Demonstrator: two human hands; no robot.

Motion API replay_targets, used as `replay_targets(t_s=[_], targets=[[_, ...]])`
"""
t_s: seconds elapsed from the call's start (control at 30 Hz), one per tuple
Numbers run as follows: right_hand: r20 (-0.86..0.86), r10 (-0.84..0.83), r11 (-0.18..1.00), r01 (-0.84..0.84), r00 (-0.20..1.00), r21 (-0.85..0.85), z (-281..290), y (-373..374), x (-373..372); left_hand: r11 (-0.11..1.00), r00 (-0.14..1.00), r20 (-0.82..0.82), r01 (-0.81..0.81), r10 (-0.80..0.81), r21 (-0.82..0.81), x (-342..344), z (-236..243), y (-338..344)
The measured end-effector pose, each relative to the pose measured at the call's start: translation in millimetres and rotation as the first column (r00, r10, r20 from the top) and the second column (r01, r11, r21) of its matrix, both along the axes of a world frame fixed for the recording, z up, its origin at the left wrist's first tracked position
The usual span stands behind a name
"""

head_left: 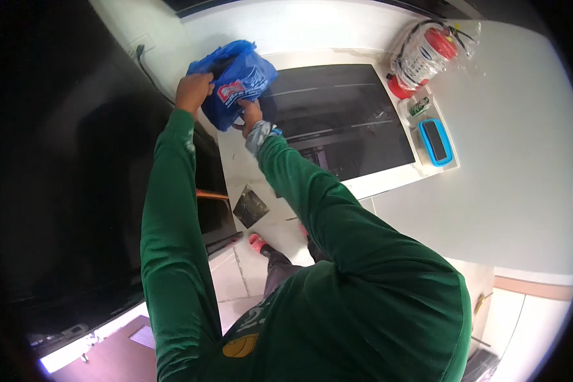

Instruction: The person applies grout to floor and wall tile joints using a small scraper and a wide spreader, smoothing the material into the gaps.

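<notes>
A blue plastic bag [239,83] with a red and white print stands at the far left end of the counter, its mouth gaping. My left hand [194,93] is closed on the bag's left rim, fingers curled over the edge. At the lower right side of the same bag, my right hand [251,116] pinches the plastic near its base. Bunched grey-blue cloth [261,135] shows around my right wrist, below the green sleeve. What lies inside the bag is too dark to make out.
A dark glass panel [344,114] lies right of the bag. Beyond it are a plastic-wrapped red fire extinguisher [426,57] and a white tray [451,167] bearing a blue-lidded container [435,141]. A tall glossy black surface [76,178] borders the left; a cable [148,70] hangs nearby.
</notes>
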State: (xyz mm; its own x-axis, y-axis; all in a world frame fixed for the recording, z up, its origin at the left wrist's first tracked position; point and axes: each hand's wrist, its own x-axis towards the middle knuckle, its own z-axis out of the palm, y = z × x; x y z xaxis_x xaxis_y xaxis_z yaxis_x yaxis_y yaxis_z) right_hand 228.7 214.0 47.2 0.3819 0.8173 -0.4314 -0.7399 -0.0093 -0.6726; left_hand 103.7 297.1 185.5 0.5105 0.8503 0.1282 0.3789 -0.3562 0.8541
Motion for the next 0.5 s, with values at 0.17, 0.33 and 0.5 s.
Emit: replay_targets(t_s=[0.17,0.33,0.5], targets=[[-0.054,-0.163,0.986,0.164,0.985,0.015,-48.3,24.8,-10.7,0.957,0.989,0.011,-0.137,0.145,-0.257,-14.5,-7.6,-31.5],[0.518,-0.264,0.938,0.342,0.813,-0.059,-97.8,55.4,84.0,0.996,0.986,-0.144,-0.086,0.082,-0.022,22.6,14.1,-56.4],[0.699,-0.021,0.952,0.227,0.715,-0.205,-53.9,40.6,-21.8,0.850,0.677,-0.605,-0.058,0.420,0.524,-42.1,3.3,-55.3]])
